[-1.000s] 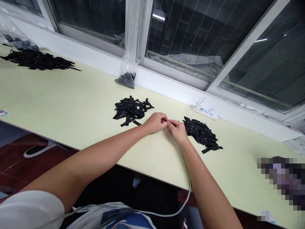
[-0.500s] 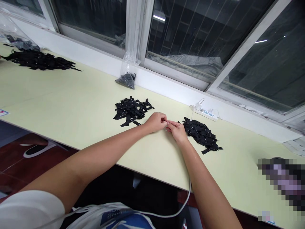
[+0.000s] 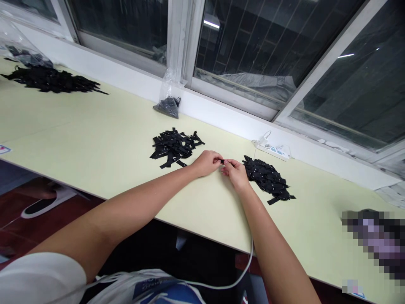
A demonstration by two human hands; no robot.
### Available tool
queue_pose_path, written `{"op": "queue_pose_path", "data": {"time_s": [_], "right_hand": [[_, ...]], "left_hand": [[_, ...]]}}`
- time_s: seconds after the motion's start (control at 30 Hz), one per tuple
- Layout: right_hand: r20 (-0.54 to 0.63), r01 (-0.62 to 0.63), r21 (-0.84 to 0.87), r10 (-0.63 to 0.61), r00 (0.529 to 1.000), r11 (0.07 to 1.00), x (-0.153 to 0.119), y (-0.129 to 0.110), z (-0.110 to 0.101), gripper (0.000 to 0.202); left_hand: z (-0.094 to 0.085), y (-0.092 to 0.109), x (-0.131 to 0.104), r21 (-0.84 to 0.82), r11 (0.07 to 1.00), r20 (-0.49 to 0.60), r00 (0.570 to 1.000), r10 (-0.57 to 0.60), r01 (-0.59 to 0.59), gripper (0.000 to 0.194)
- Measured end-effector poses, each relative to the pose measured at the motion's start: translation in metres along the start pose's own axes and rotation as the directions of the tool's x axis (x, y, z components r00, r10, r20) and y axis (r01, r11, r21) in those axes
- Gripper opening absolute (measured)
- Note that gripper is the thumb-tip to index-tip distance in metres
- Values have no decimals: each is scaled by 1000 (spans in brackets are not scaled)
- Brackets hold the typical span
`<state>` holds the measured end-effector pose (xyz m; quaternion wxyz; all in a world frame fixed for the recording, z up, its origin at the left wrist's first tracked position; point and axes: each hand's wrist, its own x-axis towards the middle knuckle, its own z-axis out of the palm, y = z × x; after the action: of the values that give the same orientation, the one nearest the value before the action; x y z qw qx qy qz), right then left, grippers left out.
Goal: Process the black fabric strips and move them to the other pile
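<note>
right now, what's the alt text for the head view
The left hand and right hand hold a black strip above a pale table. A left strip pile and right strip pile flank them; a clear bag stands below the windows.

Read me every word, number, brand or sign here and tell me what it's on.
No word reads clearly.
Shirt: lettering on a blue patch, creased and too unclear to read.
Left card: too small to read.
Right card: partly blurred out, unreadable.
Power strip: no legible marking.
</note>
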<state>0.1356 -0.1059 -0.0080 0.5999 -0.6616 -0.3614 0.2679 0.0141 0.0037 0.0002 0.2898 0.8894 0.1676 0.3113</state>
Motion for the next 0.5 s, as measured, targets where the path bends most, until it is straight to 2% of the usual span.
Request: {"op": "queue_pose_path", "data": {"time_s": [0.5], "right_hand": [[-31,39,-87,-42,999,995,2,4,-2,38]], "left_hand": [[-3,0,0,-20,998,55,997,55,-54,24]]}}
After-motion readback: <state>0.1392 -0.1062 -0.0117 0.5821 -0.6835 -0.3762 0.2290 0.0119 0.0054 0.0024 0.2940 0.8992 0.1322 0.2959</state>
